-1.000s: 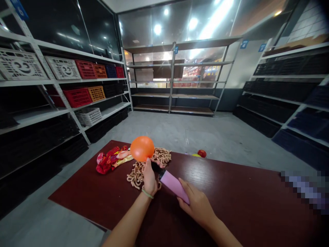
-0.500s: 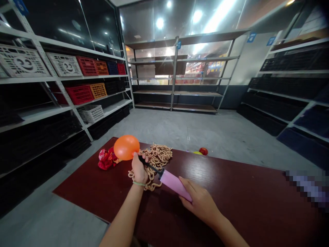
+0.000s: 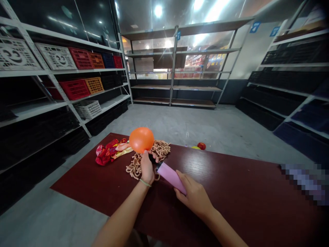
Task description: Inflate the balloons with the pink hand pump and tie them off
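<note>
An inflated orange balloon (image 3: 141, 140) stands above my left hand (image 3: 148, 168), its neck at the thumb. That hand is closed around the black end of a balloon pump (image 3: 170, 176) and pinches the balloon's neck there. My right hand (image 3: 194, 193) is wrapped around the pump's pink barrel, which slants down toward it. Only a short dark piece shows between the barrel and my left hand. Behind and beside the left hand lies a heap of tan, knobbly rope-like strands (image 3: 162, 148). A crumpled red and yellow patterned bundle (image 3: 106, 154) rests left of the balloon.
The dark red table (image 3: 221, 195) spans the foreground. Beyond its far edge, red and yellow round things (image 3: 201, 146) show near the floor. A pixelated purplish patch covers the table's right end. Shelves with crates (image 3: 75, 90) line the left; metal racks (image 3: 172, 68) stand at the back.
The pump has shortened, with my left hand and the pink barrel now closer together. The balloon has shifted right and looks slightly larger. More of the patterned bundle shows. The view has tilted down a little.
</note>
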### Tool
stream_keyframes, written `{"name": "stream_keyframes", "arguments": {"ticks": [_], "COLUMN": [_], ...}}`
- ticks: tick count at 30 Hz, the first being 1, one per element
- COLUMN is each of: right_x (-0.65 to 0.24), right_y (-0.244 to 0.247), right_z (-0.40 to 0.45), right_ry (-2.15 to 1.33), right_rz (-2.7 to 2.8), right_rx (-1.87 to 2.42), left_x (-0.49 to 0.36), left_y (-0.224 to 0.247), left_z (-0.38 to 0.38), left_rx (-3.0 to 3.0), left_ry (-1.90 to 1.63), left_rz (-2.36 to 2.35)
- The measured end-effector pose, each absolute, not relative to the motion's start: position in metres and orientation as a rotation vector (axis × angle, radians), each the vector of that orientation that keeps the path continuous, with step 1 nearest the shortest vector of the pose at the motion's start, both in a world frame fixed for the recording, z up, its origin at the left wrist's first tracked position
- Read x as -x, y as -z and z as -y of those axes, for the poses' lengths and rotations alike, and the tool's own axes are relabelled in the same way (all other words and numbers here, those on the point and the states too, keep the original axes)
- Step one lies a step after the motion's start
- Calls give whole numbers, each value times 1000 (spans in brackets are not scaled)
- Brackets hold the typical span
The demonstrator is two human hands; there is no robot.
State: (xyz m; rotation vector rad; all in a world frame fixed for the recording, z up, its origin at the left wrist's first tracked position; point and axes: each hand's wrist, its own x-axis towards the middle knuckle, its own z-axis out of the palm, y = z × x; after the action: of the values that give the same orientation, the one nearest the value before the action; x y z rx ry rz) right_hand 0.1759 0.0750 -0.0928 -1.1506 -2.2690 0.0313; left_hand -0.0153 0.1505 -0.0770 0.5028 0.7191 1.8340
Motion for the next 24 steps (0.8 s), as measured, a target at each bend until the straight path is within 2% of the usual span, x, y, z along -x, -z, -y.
{"name": "stream_keyframes", "arguments": {"ticks": [8,18,24], "right_x": [-190,-178,-187], "right_y": [91,99,91], "right_z": [-78,-76,-78], "right_ry": [-13,33,-48], "right_rz": [2344,2236,2317], "right_rx": [1117,1196,1104], "left_x": [74,7,40], "left_y": [67,88,74], "left_z": [-169,-154,-160], "left_rx": [-311,-517,-512], "left_ry": [-2022,-1807,-1892], "left_rz": [-767,-689,-713]}}
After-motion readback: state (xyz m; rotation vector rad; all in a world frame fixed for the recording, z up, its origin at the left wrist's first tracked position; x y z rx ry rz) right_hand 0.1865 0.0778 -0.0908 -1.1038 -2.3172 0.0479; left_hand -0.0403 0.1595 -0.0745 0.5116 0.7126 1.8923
